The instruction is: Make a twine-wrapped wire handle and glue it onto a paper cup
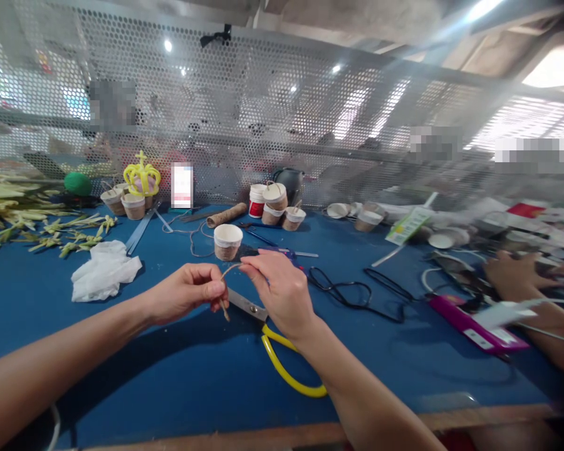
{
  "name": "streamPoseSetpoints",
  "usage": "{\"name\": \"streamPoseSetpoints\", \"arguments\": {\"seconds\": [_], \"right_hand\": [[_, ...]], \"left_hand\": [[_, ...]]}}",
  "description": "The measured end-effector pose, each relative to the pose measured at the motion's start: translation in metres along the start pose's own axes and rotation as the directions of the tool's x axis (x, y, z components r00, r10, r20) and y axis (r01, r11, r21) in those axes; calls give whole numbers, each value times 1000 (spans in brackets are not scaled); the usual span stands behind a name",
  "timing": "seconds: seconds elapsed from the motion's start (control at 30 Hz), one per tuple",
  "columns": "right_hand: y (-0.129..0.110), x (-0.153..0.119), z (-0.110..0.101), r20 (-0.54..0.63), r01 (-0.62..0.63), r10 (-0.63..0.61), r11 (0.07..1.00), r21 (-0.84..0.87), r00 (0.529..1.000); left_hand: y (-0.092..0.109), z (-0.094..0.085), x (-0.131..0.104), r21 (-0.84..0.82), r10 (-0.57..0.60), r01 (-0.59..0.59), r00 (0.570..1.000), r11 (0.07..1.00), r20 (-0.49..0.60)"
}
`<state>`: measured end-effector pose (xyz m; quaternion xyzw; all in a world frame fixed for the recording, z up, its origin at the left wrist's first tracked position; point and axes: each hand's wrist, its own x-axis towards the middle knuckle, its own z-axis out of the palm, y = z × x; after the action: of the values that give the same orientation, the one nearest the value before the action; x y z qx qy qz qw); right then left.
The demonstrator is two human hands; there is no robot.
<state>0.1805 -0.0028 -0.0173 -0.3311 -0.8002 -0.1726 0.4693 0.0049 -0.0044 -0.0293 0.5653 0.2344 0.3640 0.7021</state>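
Note:
A short piece of brown twine (230, 269) arcs between my two hands above the blue table. My left hand (192, 291) pinches it between thumb and fingers, and a loose end hangs below. My right hand (279, 288) is closed on the twine's other end, its fingertips pointing left and partly hidden. Beneath my right hand lie scissors with yellow handles (289, 373), their metal blades toward my left hand. Just beyond my hands stands a small white paper cup (228, 241) with twine wrapped round its lower part.
Behind the cup lies a roll of twine (226, 215). More wrapped cups (273, 212) stand near the perforated metal screen (263, 94). White tissue (106, 270) lies left, a black cord (343, 291) and purple power strip (477, 326) right. Another person's hand (512, 275) is at far right.

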Motion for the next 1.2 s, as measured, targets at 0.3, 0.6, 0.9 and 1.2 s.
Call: {"name": "streamPoseSetpoints", "arguments": {"seconds": [0.3, 0.6, 0.9, 1.2], "right_hand": [[-3, -4, 3, 11, -123, 123, 992, 17, 992], [-3, -4, 1, 33, -90, 89, 996, 5, 995], [-3, -3, 2, 50, -231, 229, 971, 57, 972], [-7, -6, 3, 132, -325, 319, 945, 28, 939]], "left_hand": [[0, 2, 1, 25, 16, -17, 1000, 1000, 17], [-2, 1, 2, -26, 25, -24, 999, 999, 23], [2, -3, 3, -43, 34, -36, 999, 998, -42], [-1, 3, 4, -102, 59, -68, 995, 992, -82]]}}
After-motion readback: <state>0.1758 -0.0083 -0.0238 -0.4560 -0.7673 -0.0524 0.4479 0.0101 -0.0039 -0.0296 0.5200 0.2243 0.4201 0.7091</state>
